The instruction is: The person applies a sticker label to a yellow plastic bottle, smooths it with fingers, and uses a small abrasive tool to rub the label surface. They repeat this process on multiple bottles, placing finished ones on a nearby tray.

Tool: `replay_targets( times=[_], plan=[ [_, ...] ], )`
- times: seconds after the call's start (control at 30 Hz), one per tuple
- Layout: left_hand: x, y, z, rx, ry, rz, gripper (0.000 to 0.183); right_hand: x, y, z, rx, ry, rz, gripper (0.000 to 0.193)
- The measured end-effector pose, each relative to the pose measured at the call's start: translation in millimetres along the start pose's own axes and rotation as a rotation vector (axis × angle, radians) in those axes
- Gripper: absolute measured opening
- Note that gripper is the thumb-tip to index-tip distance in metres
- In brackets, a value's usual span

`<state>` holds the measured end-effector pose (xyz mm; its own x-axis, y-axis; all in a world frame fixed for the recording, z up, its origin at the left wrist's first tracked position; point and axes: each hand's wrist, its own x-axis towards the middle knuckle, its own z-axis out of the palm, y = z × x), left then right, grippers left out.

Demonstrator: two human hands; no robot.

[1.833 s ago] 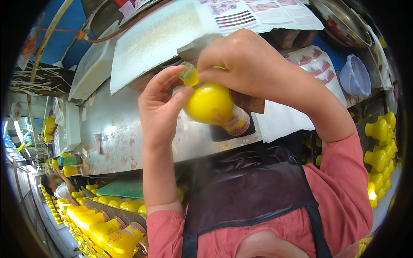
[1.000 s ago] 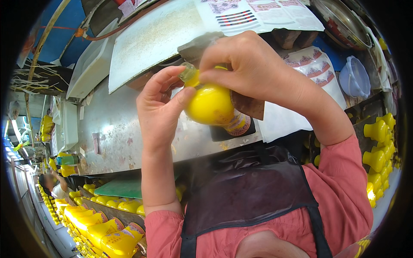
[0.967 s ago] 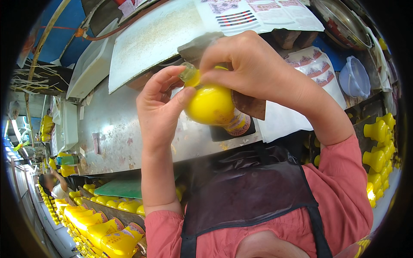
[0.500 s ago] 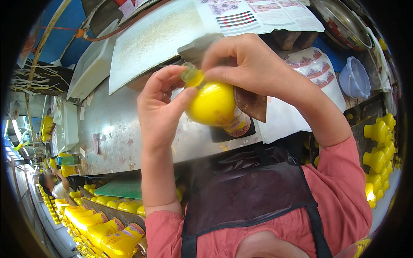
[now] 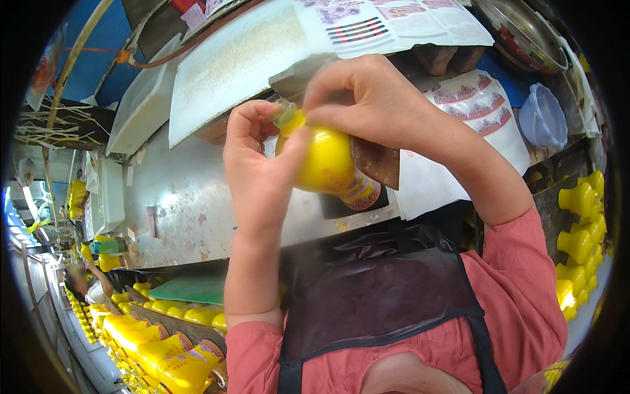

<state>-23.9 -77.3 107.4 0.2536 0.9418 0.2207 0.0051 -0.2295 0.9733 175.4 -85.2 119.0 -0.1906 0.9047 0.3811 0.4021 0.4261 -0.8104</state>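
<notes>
A glossy yellow vase (image 5: 326, 156) leans over the near edge of the metal worktop, its patterned foot by a black block (image 5: 331, 207). My left hand (image 5: 262, 154) is closed around the neck end, thumb along the shoulder. At the mouth sits a translucent greenish piece (image 5: 285, 115), near my left fingers. My right hand (image 5: 367, 98) is closed in a pinch at the neck; what its fingertips hold, if anything, is hidden and slightly blurred. Below that hand juts a flat brown piece (image 5: 377, 161), beside the vase; whether the hand holds it I cannot tell.
Printed decal sheets (image 5: 476, 108) lie right of my arms, near a pale blue bucket (image 5: 543, 115) and a metal basin (image 5: 525, 33). A white board (image 5: 230, 72) and white tub (image 5: 141, 102) stand at the far left. Rows of yellow vases (image 5: 180, 364) fill both sides. Another person (image 5: 98, 285) sits far left.
My left hand has shifted a little right, its thumb farther across the vase's shoulder. My right hand stays pinched at the neck, and the vase keeps nearly the same place.
</notes>
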Motion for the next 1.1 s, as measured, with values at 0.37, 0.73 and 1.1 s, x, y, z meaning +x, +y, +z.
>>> replay_targets(
  times=[0.37, 0.73, 1.1],
  plan=[
    [-7, -8, -12, -0.201, -0.092, -0.022, 0.039, 1, 0, -2, -0.009, 0.005, -0.022, 0.018],
    [-2, 0, -6, 0.008, -0.018, -0.001, 0.034, 1, 0, 3, -0.037, 0.025, -0.041, 0.018],
    [2, -5, 4, -0.133, -0.006, 0.003, 0.029, -16, 4, 5, 0.119, 0.192, 0.022, 0.021]
  ],
)
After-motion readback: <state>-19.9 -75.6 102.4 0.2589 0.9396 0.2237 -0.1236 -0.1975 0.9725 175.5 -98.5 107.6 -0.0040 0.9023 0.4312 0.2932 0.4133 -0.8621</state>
